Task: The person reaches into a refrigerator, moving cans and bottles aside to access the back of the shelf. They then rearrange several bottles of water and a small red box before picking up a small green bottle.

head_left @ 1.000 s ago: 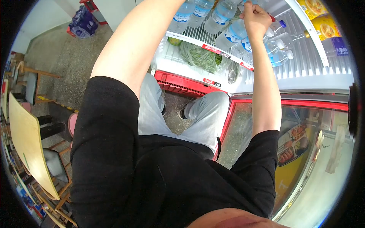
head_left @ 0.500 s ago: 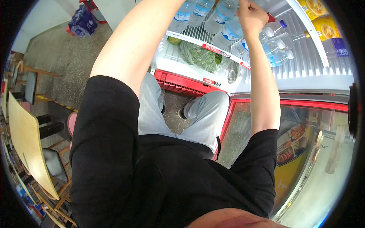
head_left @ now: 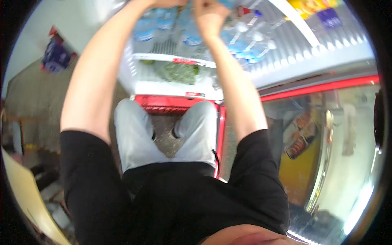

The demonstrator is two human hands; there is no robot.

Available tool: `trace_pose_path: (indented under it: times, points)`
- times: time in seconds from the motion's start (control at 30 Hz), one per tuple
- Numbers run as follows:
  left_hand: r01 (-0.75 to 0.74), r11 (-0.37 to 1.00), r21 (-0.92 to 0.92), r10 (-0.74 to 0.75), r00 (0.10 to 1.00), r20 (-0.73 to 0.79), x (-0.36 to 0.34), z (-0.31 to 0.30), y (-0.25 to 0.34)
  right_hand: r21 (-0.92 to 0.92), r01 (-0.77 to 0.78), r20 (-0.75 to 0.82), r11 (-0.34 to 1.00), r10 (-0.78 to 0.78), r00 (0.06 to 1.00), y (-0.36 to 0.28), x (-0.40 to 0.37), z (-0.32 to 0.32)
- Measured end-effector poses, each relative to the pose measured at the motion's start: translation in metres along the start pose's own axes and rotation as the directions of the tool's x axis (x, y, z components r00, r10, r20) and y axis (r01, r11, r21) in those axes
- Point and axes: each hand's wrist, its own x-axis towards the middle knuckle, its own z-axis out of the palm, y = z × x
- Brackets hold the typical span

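Both arms reach into an open drinks fridge. My left hand (head_left: 169, 3) is at the top edge of the view, mostly cut off, above blue-labelled water bottles (head_left: 145, 34). Beside it, my right hand (head_left: 210, 16) is over the bottle row with its fingers curled in; what they hold, if anything, is out of view. More clear bottles (head_left: 249, 47) lie tilted to the right of that wrist, one with a purple cap. On the shelf below sits a bag of leafy greens (head_left: 179, 72). The picture is blurred by motion.
The glass fridge door (head_left: 302, 134) stands open at the right, with a red frame. Yellow packages (head_left: 312, 7) are at the top right. A wooden table (head_left: 24, 188) is at the lower left, and a purple-wrapped pack (head_left: 56, 56) stands on the floor.
The view has turned, so the fridge and bottles sit further left. My left hand now shows in part at the top edge; my right hand remains over the bottles.
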Motion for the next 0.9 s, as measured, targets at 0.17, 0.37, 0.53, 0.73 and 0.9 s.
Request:
trace_pose_path:
  times: [0.17, 0.37, 0.53, 0.73, 0.9]
  points:
    - [0.123, 0.987, -0.100, -0.116, 0.991, 0.073, -0.007, -0.023, 0.019, 0.256, -0.087, -0.137, 0.963, 0.125, 0.983, -0.014, 0.007, -0.004]
    - [0.110, 0.988, -0.107, -0.112, 0.994, -0.010, -0.012, -0.013, 0.015, 0.308, -0.113, -0.123, 0.945, 0.157, 0.980, -0.017, 0.005, -0.001]
    - [0.177, 0.975, -0.131, -0.175, 0.984, 0.024, -0.014, -0.021, 0.024, 0.299, -0.113, -0.107, 0.948, 0.152, 0.983, -0.020, 0.005, -0.007]
    - [0.189, 0.978, -0.089, -0.183, 0.981, 0.069, -0.012, -0.024, 0.026, 0.249, -0.084, -0.066, 0.965, 0.103, 0.993, -0.018, -0.002, -0.013]
    - [0.208, 0.971, -0.115, -0.198, 0.976, 0.090, -0.015, -0.027, 0.029, 0.213, -0.058, -0.080, 0.975, 0.077, 0.994, -0.018, -0.006, -0.010]
